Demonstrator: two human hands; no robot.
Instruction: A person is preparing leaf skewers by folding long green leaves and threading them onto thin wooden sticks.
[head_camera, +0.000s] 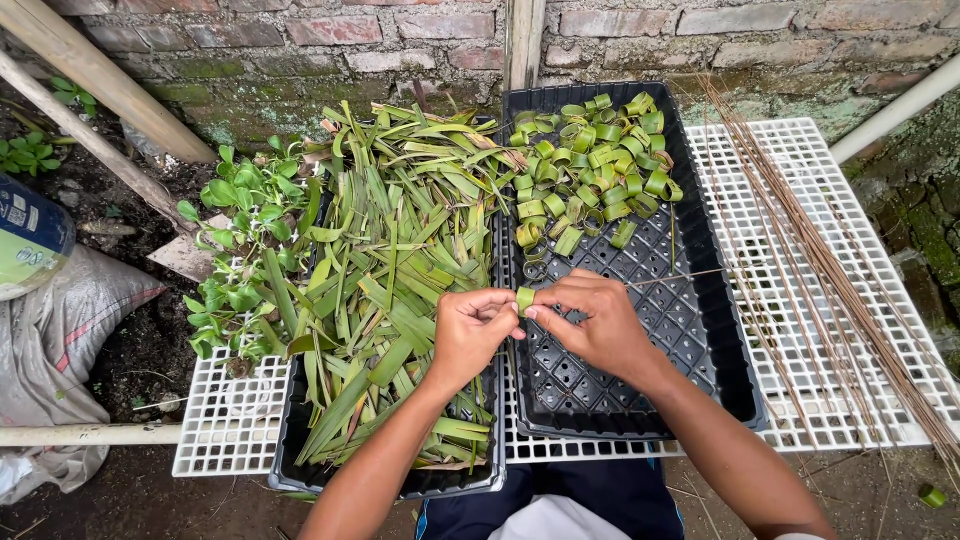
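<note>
We pinch a small green leaf-strip ring (525, 299) between both hands (475, 330) (597, 325), pinning it; the thin brown stick (680, 276) must pierce through.

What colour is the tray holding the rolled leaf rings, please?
The tray is black, with the green rings piled at its far end; seen in the head view.

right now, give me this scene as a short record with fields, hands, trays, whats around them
left hand: left hand pinches a small green leaf ring
right hand: right hand grips the same ring and a thin stick
left tray: black tray heaped with cut leaf strips
right tray: black tray with a pile of leaf rings at its far end
support: white grid table
right side: bundle of thin brown sticks
behind: brick wall
</note>
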